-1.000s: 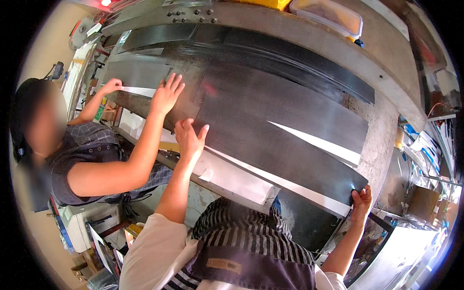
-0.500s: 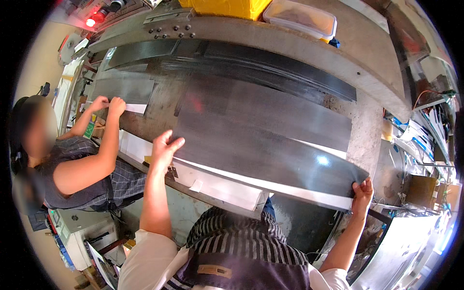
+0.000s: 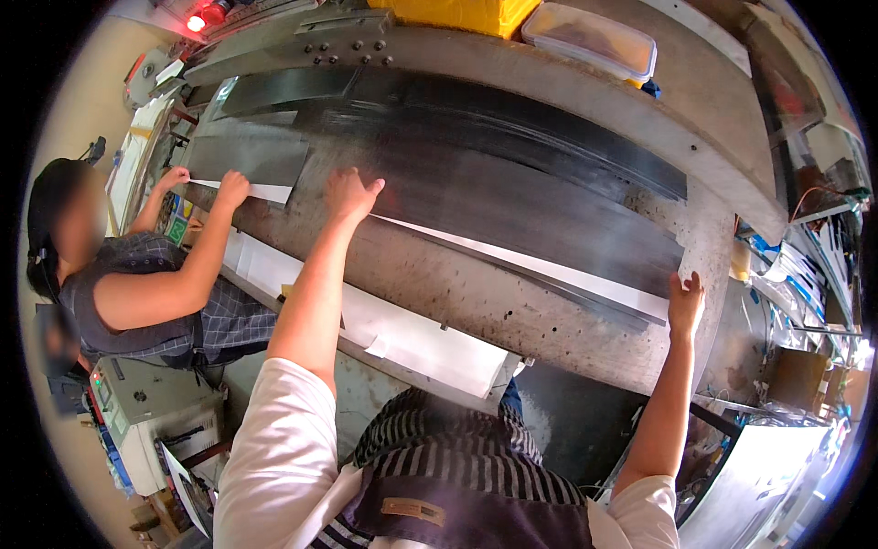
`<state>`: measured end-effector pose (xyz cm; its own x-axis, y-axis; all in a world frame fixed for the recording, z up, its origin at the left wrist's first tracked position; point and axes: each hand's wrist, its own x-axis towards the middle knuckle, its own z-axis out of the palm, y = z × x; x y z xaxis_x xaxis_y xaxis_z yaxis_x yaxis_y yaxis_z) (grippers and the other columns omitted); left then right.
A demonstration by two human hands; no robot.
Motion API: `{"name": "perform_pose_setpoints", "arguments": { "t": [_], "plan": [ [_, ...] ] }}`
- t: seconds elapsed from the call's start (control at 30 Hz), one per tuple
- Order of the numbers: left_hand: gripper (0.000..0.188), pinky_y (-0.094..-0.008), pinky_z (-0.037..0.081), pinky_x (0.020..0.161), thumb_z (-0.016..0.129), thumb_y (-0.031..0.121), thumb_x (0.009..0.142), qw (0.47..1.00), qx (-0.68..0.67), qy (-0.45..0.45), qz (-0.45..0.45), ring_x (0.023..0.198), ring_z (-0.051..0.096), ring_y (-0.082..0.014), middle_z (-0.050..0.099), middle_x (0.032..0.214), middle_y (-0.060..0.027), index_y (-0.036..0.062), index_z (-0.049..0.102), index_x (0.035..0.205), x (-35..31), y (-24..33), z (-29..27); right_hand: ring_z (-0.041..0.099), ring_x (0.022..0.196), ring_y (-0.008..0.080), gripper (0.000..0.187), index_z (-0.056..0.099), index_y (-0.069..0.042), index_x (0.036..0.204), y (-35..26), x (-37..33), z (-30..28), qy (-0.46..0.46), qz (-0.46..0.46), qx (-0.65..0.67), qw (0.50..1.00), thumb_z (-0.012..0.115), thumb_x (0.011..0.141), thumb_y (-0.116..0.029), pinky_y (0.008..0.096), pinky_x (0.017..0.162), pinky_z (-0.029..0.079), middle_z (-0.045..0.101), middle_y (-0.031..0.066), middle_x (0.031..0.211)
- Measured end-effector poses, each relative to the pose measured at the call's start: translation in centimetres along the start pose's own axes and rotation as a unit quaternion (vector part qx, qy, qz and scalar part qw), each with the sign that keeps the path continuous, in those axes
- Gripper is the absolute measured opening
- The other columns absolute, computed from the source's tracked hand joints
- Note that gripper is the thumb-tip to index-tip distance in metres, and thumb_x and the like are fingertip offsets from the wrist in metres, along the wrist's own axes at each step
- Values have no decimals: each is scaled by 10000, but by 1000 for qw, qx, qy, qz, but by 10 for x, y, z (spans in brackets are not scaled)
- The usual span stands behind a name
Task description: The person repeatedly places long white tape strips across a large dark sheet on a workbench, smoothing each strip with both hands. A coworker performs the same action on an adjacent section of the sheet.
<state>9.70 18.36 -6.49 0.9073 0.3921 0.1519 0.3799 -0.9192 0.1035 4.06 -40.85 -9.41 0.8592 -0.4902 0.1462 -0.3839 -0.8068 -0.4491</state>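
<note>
Steel sheet (image 3: 512, 206) — both hands (image 3: 352, 194) flat.

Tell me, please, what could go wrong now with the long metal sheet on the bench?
The left hand lies flat on the metal sheet and the right hand grips its thin end edge, which might cut. The co-worker's hands press a neighbouring sheet; uneven pushing could skew the sheets or pinch fingers.
</note>
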Motion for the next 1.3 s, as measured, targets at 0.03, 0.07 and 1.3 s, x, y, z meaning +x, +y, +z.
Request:
{"name": "perform_pose_setpoints", "arguments": {
  "t": [0.03, 0.07, 1.3],
  "plan": [
    [562, -418, 428, 983, 685, 433, 814, 998, -3, -55, -8, 1138, 535, -398, 625, 1101, -254, -28, 619, 1129, 6, 0, -7, 633, 914, 312, 514, 567, 32, 1217, 5, -3, -1, -49, 16, 27, 998, 666, 852, -316, 403, 805, 494, 660, 172, 966],
    [555, -421, 431, 978, 679, 437, 817, 994, -6, -109, -17, 1135, 537, -398, 624, 1100, -256, -38, 628, 1101, 10, 2, -14, 640, 903, 313, 494, 575, 34, 1206, 4, -7, -2, -62, 20, 54, 996, 663, 853, -301, 399, 800, 497, 667, 172, 955],
    [875, -379, 412, 1018, 746, 94, 694, 941, -166, -224, 193, 1164, 491, -306, 461, 1248, -172, 100, 308, 1451, 0, -1, -17, 398, 1254, 385, 772, 448, -56, 1344, -24, -26, -61, -205, -237, -126, 941, 689, 621, 60, 429, 1045, 403, 362, 188, 1424]
  ]
}}
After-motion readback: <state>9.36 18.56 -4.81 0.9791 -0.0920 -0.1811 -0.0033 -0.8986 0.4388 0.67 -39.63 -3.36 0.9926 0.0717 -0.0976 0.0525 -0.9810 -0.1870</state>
